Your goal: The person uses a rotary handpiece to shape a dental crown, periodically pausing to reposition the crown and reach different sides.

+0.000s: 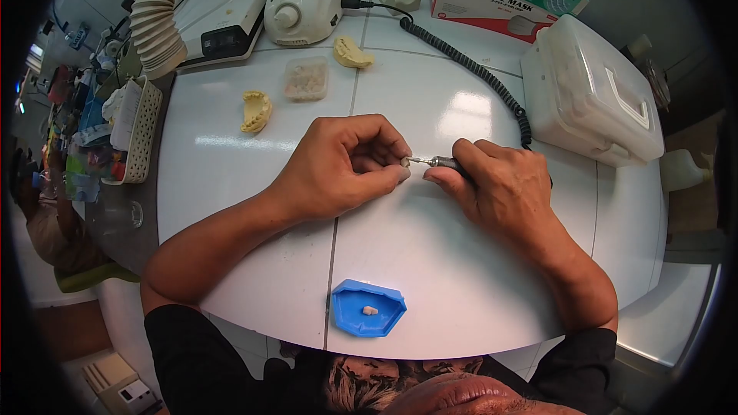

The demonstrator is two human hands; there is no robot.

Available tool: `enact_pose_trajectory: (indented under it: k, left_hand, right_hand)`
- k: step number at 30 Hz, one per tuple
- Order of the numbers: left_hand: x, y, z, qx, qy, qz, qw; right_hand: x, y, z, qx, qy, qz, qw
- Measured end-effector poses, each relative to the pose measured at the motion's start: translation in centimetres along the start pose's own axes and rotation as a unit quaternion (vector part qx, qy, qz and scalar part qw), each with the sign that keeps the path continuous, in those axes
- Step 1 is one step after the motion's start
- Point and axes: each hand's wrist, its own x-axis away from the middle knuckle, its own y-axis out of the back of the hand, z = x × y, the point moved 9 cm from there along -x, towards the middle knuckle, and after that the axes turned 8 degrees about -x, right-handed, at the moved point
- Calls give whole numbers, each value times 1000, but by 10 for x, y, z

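Note:
Over the middle of the white table, my left hand (338, 165) pinches a tiny pale piece (405, 162) between thumb and fingertips. My right hand (500, 184) is closed around a dark handpiece (450, 163), whose thin metal tip points left and meets the small piece or lies very close to it. Nearer to me, a blue tray (367, 327) holds a small pinkish piece (370, 310). Beyond my left hand are a yellowish dental cast (256, 111), a second cast (353, 53) and a clear box (306, 79) of small pale pieces.
At the back stand a white control unit (306, 1) with a coiled black cord (469, 54), a ribbed hose (154, 19) and mask boxes (492, 0). A white case (588, 92) is at right. Left are a basket (144, 134) and a seated person (58, 223).

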Motion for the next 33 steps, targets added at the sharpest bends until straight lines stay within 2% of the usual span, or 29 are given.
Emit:
enact_pose_trajectory:
  k: [33]
  left_hand:
    - [0, 1, -2, 7, -13, -17, 1000]
  right_hand:
    - [0, 0, 1, -2, 7, 5, 1000]
